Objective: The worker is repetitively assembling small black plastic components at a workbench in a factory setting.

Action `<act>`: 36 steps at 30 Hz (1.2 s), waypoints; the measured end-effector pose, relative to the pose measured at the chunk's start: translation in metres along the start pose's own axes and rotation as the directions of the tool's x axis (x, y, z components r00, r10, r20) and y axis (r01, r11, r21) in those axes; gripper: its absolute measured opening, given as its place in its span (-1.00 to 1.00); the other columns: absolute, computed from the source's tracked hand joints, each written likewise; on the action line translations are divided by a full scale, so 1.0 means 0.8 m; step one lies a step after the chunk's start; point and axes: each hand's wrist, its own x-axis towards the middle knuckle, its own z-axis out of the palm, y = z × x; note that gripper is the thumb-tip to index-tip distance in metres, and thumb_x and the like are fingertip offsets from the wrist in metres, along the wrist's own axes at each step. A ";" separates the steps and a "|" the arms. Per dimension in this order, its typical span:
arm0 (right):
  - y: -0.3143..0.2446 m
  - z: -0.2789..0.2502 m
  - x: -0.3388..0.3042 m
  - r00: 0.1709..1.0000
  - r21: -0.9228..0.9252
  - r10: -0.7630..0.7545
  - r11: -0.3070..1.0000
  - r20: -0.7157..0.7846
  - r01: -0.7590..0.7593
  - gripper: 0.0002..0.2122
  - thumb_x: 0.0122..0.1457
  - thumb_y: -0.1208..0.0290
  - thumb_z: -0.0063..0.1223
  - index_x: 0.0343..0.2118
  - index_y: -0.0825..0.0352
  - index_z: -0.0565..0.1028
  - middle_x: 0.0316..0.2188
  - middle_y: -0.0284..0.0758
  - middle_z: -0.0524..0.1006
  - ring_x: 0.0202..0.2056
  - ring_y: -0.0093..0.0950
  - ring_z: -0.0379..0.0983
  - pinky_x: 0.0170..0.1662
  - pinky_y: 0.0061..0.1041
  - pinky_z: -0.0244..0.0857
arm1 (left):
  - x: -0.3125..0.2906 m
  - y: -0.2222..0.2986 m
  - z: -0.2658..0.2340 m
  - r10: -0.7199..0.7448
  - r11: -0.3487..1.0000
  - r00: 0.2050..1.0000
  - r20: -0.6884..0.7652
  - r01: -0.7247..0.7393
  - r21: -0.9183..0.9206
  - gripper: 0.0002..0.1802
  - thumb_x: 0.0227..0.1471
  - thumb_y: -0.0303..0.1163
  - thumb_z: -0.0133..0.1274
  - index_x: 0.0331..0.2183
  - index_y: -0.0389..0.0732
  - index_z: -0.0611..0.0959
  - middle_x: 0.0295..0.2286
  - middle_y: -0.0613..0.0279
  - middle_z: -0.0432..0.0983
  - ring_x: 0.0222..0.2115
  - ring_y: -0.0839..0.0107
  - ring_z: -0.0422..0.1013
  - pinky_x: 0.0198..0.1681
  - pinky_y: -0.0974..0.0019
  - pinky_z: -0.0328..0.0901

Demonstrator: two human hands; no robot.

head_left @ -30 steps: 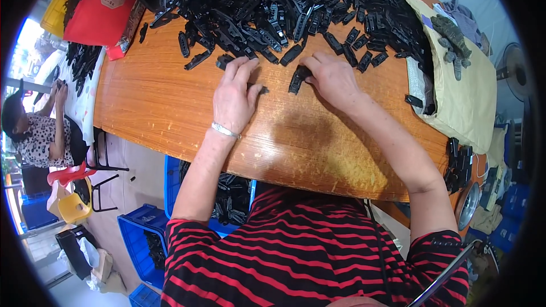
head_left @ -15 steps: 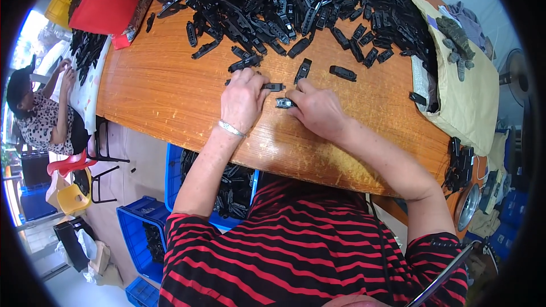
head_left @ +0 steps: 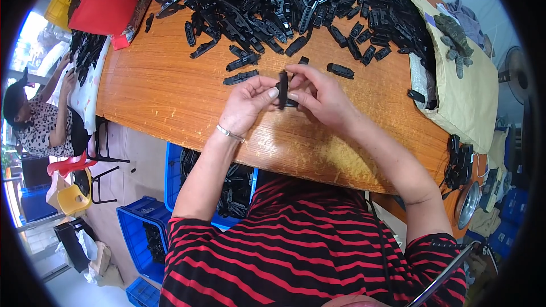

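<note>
A slim black plastic part (head_left: 282,92) stands on edge between my two hands, just above the wooden table. My left hand (head_left: 245,102) pinches it between thumb and curled fingers from the left side. My right hand (head_left: 327,96) closes on it from the right, its index finger near the top and its thumb lower down. Another small black part (head_left: 292,103) shows partly under the right thumb; whether it is held or lies on the table I cannot tell. Around the hands lie loose black plastic parts (head_left: 240,77), a partly covered black part (head_left: 304,61) and one more black piece (head_left: 340,70).
A large heap of black parts (head_left: 250,5) covers the table's (head_left: 148,85) far side. A cream sack (head_left: 463,96) with a glove on it stands at the right. Blue crates (head_left: 139,233) sit below at left. A person (head_left: 48,113) works at the far left.
Both hands have come together, and the black part in the left hand has been lifted and turned upright. The right hand has moved up to it.
</note>
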 end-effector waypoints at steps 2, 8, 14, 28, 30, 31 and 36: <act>-0.005 0.003 -0.005 0.981 0.237 0.178 0.952 0.082 -0.193 -0.67 0.18 0.53 0.06 0.02 0.37 0.37 -0.31 -0.37 0.48 -0.44 -0.67 0.45 -0.38 -0.66 0.34 | -0.001 -0.007 0.012 -0.026 0.938 1.000 -0.018 0.018 -0.346 -0.78 0.11 -0.54 0.06 -0.16 -0.31 0.52 -0.33 0.22 0.56 -0.35 0.50 0.51 -0.29 0.50 0.43; 0.003 -0.003 -0.002 0.905 0.408 0.422 0.819 0.050 -0.404 -0.83 0.18 0.50 0.10 -0.18 0.42 0.53 -0.56 -0.42 0.53 -0.63 -0.70 0.41 -0.58 -0.72 0.27 | -0.001 0.008 0.029 -0.018 0.956 0.992 -0.126 -0.020 -0.293 -0.76 0.07 -0.55 0.10 -0.17 -0.29 0.52 -0.35 0.24 0.55 -0.39 0.54 0.51 -0.32 0.53 0.44; 0.006 -0.005 0.007 0.883 0.217 0.466 0.858 0.053 -0.465 -0.85 0.11 0.46 0.18 -0.32 0.44 0.57 -0.67 -0.40 0.49 -0.68 -0.69 0.38 -0.64 -0.69 0.23 | 0.009 0.004 0.013 0.005 0.996 0.987 -0.160 0.010 0.090 -0.86 0.03 -0.52 0.17 -0.31 -0.29 0.57 -0.52 0.35 0.51 -0.53 0.65 0.42 -0.48 0.60 0.32; 0.023 -0.008 0.014 0.885 -0.034 0.459 0.888 0.077 -0.458 -0.83 0.05 0.47 0.25 -0.54 0.38 0.46 -0.72 -0.42 0.43 -0.73 -0.66 0.32 -0.70 -0.64 0.12 | 0.014 -0.026 0.017 0.062 0.894 0.962 -0.265 0.064 0.443 -0.87 -0.08 -0.48 0.23 -0.48 -0.30 0.59 -0.59 0.33 0.50 -0.58 0.63 0.36 -0.44 0.49 0.31; 0.022 -0.007 0.015 0.895 -0.051 0.443 0.896 0.060 -0.440 -0.82 0.04 0.47 0.26 -0.55 0.38 0.46 -0.72 -0.41 0.43 -0.73 -0.66 0.32 -0.70 -0.62 0.13 | 0.013 -0.025 0.017 0.047 0.897 0.961 -0.273 0.080 0.435 -0.87 -0.08 -0.48 0.23 -0.49 -0.30 0.59 -0.60 0.34 0.49 -0.58 0.62 0.35 -0.45 0.46 0.31; 0.020 -0.007 0.015 0.907 -0.069 0.418 0.907 0.045 -0.415 -0.82 0.03 0.48 0.26 -0.55 0.39 0.46 -0.73 -0.40 0.44 -0.73 -0.65 0.32 -0.69 -0.61 0.14 | 0.013 -0.025 0.019 0.040 0.898 0.962 -0.268 0.083 0.433 -0.87 -0.08 -0.48 0.23 -0.49 -0.30 0.59 -0.60 0.34 0.49 -0.58 0.62 0.35 -0.45 0.46 0.31; 0.018 -0.012 0.016 0.951 -0.247 0.308 0.925 0.042 -0.289 -0.76 -0.04 0.37 0.31 -0.58 0.37 0.45 -0.67 -0.29 0.48 -0.61 -0.45 0.41 -0.54 -0.45 0.25 | 0.010 -0.022 0.022 0.149 0.792 0.958 -0.244 0.032 0.609 -0.85 -0.08 -0.46 0.22 -0.50 -0.28 0.55 -0.56 0.21 0.47 -0.56 0.42 0.39 -0.43 0.33 0.31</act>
